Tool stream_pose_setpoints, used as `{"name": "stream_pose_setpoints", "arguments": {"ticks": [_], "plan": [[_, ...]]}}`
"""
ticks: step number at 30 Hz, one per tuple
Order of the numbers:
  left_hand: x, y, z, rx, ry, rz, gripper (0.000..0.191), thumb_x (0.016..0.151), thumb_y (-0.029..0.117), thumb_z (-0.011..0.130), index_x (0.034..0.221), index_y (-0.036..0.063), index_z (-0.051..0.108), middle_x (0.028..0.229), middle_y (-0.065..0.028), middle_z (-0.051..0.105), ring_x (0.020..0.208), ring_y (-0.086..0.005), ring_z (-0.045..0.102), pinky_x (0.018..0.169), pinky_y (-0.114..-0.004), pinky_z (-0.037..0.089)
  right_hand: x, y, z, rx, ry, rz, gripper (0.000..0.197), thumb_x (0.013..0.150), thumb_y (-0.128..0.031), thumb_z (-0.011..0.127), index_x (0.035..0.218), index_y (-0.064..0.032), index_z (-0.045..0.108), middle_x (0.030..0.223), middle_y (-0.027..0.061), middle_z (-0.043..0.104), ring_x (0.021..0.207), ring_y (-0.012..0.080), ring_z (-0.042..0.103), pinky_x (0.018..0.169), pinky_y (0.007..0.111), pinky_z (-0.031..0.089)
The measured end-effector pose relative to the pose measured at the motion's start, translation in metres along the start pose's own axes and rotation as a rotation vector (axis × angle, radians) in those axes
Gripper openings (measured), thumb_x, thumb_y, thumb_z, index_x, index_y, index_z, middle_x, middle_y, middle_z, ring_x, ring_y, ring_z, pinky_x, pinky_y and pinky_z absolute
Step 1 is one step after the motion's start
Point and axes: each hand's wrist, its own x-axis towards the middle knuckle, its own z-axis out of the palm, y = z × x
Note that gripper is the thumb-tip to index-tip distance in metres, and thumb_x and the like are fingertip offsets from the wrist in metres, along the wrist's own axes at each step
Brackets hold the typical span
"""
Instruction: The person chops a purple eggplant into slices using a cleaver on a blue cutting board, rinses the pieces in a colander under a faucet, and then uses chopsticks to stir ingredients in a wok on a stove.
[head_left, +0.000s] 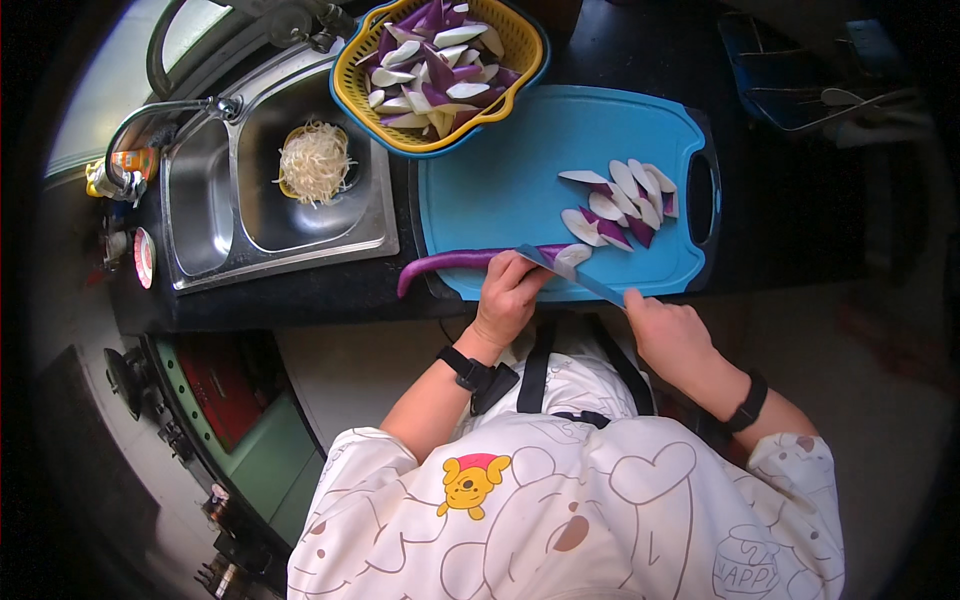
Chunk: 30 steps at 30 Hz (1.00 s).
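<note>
A long purple eggplant (450, 262) lies along the near edge of a blue cutting board (487, 195), its curved end hanging past the board's left side. My left hand (508, 292) grips it near its cut end. In my right hand (669, 330) is the handle of a kitchen knife (577, 276), whose blade slants across the eggplant beside my left fingers. A pale slice (574, 255) lies at the blade, and I cannot tell whether it is fully severed. Several slanted eggplant pieces (624, 196) with white flesh and purple skin are heaped on the board's right half.
A yellow basket (349, 82) full of cut eggplant overlaps the board's far left corner. Left of the board is a stainless steel sink (285, 262) holding a container of pale shreds (315, 163). A faucet (161, 109) arches over it. A small bowl (144, 258) stands on the dark counter.
</note>
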Motion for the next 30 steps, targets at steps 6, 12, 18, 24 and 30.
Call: {"name": "stream_pose_setpoints", "arguments": {"ticks": [6,12,18,24,30], "plan": [[0.002,0.002,-0.001,-0.002,-0.029,-0.011,0.037,0.055,-0.008,0.054,0.089,0.0041,0.064,0.092,-0.0071,0.056,0.091,-0.0259,0.051,0.079,-0.033,0.044,0.058,0.008,0.033,0.217,0.157,-0.115,0.014,0.079,-0.010,0.051,0.087,-0.0036,0.042,0.066,0.0170,0.056,0.060,0.0351,0.057,0.052,0.044,0.045],[0.012,-0.002,-0.024,0.114,-0.094,0.007,0.036,0.057,-0.005,0.059,0.091,0.0042,0.062,0.091,-0.0088,0.057,0.088,-0.0268,0.052,0.077,-0.035,0.045,0.053,0.019,0.020,0.301,0.189,-0.012,0.014,0.084,-0.015,0.051,0.085,-0.0048,0.041,0.063,0.0172,0.055,0.061,0.0371,0.055,0.051,0.045,0.043],[-0.012,-0.004,-0.018,0.026,-0.084,0.056,0.027,0.059,-0.004,0.057,0.084,0.0017,0.064,0.090,-0.0077,0.058,0.090,-0.0251,0.052,0.079,-0.036,0.045,0.009,0.003,0.006,0.093,0.113,-0.124,0.011,0.080,-0.011,0.050,0.084,-0.0061,0.042,0.060,0.0122,0.054,0.054,0.0307,0.056,0.046,0.039,0.044],[-0.016,-0.002,-0.019,0.003,-0.070,0.060,0.023,0.061,-0.001,0.061,0.083,0.0029,0.067,0.094,-0.0064,0.061,0.093,-0.0247,0.054,0.082,-0.033,0.045,-0.003,-0.002,-0.003,-0.072,0.024,-0.154,0.012,0.074,-0.006,0.049,0.084,-0.0054,0.042,0.061,0.0092,0.054,0.052,0.0263,0.057,0.044,0.035,0.046],[-0.020,-0.004,-0.016,0.001,-0.024,0.078,0.022,0.061,0.001,0.062,0.082,0.0041,0.067,0.091,-0.0060,0.061,0.089,-0.0232,0.055,0.079,-0.032,0.047,0.006,-0.004,-0.005,-0.043,-0.103,-0.132,0.013,0.074,-0.004,0.048,0.085,-0.0046,0.042,0.063,0.0110,0.055,0.054,0.0270,0.058,0.045,0.035,0.046]]}}
